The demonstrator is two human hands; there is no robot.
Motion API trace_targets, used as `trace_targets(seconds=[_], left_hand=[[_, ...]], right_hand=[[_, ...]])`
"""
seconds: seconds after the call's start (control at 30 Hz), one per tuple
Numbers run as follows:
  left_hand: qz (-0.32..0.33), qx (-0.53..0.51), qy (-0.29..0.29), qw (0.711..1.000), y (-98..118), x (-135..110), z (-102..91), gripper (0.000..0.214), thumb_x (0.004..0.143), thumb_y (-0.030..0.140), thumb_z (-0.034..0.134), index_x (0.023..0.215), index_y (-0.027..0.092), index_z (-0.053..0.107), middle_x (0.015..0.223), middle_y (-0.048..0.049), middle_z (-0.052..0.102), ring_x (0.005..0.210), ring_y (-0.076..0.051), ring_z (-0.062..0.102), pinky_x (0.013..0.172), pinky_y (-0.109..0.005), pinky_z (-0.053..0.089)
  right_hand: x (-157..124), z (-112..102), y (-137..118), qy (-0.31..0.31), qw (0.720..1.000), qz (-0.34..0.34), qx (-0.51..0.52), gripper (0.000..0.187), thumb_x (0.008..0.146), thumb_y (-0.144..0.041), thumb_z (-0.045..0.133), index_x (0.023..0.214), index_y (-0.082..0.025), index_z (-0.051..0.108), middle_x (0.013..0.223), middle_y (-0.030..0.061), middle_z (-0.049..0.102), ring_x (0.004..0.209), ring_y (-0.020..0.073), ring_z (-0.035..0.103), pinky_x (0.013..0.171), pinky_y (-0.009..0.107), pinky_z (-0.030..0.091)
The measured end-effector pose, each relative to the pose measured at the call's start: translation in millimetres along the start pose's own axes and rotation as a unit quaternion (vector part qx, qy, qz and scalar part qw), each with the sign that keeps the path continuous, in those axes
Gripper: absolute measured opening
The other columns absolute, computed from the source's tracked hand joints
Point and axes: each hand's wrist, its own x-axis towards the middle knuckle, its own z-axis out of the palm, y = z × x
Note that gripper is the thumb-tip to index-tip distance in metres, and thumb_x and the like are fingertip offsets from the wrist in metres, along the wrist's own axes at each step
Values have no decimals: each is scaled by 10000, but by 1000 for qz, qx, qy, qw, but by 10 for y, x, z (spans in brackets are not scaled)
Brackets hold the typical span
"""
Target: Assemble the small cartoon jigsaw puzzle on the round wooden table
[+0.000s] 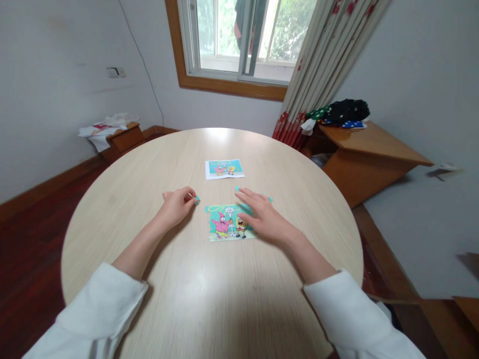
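Observation:
A jigsaw puzzle (221, 230) with pink, white and yellow cartoon figures on a teal ground lies on the round table. Left of its upper corner, my left hand (175, 205) pinches a small teal puzzle piece (197, 200) between thumb and fingertips. My right hand (264, 215) is open, its fingers stretched out over the right part of the puzzle and covering it. Just beyond the right fingertips is a loose teal piece (237, 189). Another teal piece (271, 199) shows beside the back of that hand. Farther off lies a reference picture (226, 169) with the same figures.
The pale wooden table (179, 299) has a rounded edge. Behind it on the right stands a wooden cabinet (374, 149) with a heap of dark cloth (348, 112) on top. A patterned curtain (325, 65) hangs by the window. Papers (108, 127) lie on low furniture at left.

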Motion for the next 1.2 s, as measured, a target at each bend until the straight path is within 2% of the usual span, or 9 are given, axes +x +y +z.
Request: trace_targets(seconds=[0.1,0.2,0.53,0.73,0.83,0.93,1.03,1.13,1.2], left_hand=[[0,-11,3,1000,-23,7,16,85,768,262,562,763,187,602,748,-22,717,751,-201,647,903,-400,332],[1,-28,-2,1000,-52,20,37,95,760,272,568,758,184,607,759,-31,716,750,-202,645,875,-390,360],[-1,-19,-20,1000,-59,22,67,138,752,316,573,752,190,628,744,-31,702,756,-209,637,875,-398,349],[14,42,-18,999,-8,12,64,143,765,309,540,762,190,620,756,-40,690,783,-218,619,859,-404,322],[17,62,-18,998,14,6,71,149,760,297,516,760,190,619,762,-43,687,797,-233,617,860,-421,312],[19,68,-6,997,18,-2,46,192,761,312,476,747,186,620,741,-46,680,767,-230,613,844,-410,328],[22,52,11,998,-2,-8,-40,242,748,332,439,751,185,631,680,-37,649,667,-192,576,744,-335,376],[8,22,33,999,1,-20,-168,291,714,320,423,802,172,657,596,-13,577,584,-165,516,620,-283,372],[-3,-8,4,1000,43,-44,-250,320,702,309,413,809,164,678,518,10,498,522,-147,465,563,-271,350]], right_hand=[[-15,119,-178,-141,989,-9,-38,681,895,-533,407,1466,-192,261,1531,138,214,1425,277,151,1127,529,127],[-7,149,-211,-197,978,8,-73,738,894,-584,361,1479,-160,213,1537,146,165,1431,290,102,1135,541,77],[-25,4,-85,-204,976,40,-71,750,871,-597,403,1473,-179,241,1537,141,168,1424,317,122,1127,564,67],[-27,-38,-109,-183,981,43,-41,637,887,-523,445,1424,-191,363,1506,154,271,1403,320,217,1118,579,93],[-9,-66,-121,-153,987,36,-36,504,919,-436,434,1367,-204,442,1455,137,392,1363,280,324,1119,565,96],[20,-90,-63,-60,997,45,-35,372,942,-324,401,1260,-191,541,1320,112,552,1251,227,466,1103,492,205],[46,-138,101,46,993,102,-30,320,914,-202,400,1143,-149,617,1162,112,645,1091,204,572,976,374,383],[50,-220,319,122,974,189,-26,329,851,-103,392,1010,-159,675,1047,97,688,962,187,619,857,310,435],[44,-271,442,138,962,233,-28,335,818,-87,391,930,-168,696,923,77,709,867,181,634,780,284,442]])
